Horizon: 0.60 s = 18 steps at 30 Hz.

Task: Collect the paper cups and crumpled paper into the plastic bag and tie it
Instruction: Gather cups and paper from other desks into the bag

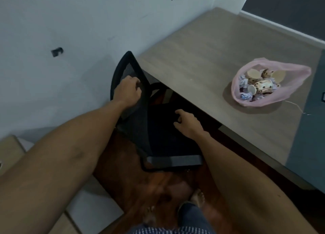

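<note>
grey wooden desk [202,61]: open pink plastic bag [290,93] holding spotted paper cups [263,87] and crumpled paper [245,96]. left hand [127,91] grips black mesh chair [158,137] back; right hand [189,123], fingers loosely curled, rests on its seat.

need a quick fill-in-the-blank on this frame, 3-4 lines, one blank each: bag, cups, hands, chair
1. The paper cups and crumpled paper lie inside a plastic bag whose colour is ____.
2. The bag rests on the ____, its mouth not tied.
3. The left hand grips the backrest of a black ____.
4. The right hand is over the chair's ____ and holds nothing.

Missing words: pink; table; chair; seat
</note>
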Each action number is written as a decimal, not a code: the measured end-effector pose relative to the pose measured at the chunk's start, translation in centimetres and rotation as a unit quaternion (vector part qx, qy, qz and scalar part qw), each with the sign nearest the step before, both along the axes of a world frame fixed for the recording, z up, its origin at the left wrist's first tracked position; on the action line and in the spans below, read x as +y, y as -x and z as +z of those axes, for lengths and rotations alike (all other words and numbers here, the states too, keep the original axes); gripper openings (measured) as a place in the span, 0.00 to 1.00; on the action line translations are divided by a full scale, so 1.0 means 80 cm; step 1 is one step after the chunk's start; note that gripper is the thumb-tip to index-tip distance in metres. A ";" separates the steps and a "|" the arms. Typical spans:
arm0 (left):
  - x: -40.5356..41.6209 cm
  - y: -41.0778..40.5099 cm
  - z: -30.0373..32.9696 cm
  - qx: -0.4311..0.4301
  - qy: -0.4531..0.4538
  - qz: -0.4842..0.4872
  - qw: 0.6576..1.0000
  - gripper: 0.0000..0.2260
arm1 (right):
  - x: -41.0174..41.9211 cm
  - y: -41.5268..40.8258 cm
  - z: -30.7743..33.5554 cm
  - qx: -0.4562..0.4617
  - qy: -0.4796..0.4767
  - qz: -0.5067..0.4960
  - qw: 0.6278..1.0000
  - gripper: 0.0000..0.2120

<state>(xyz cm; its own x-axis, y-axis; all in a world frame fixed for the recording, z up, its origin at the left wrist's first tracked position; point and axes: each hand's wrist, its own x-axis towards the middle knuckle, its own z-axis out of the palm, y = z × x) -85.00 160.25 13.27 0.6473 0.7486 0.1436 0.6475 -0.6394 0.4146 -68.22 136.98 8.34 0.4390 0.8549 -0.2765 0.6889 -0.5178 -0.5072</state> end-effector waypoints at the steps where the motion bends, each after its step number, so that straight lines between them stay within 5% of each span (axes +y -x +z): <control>1: 0.009 0.013 -0.005 0.010 -0.007 0.010 1.000 0.17 | 0.004 0.016 -0.006 0.009 0.017 0.013 1.000 0.29; 9: 0.054 0.053 -0.043 0.022 -0.055 0.035 0.998 0.20 | 0.042 0.113 -0.058 0.063 0.091 0.093 0.989 0.45; 18: 0.071 0.044 -0.048 -0.054 0.076 0.131 0.987 0.18 | 0.086 0.176 -0.077 0.026 0.046 0.101 0.993 0.44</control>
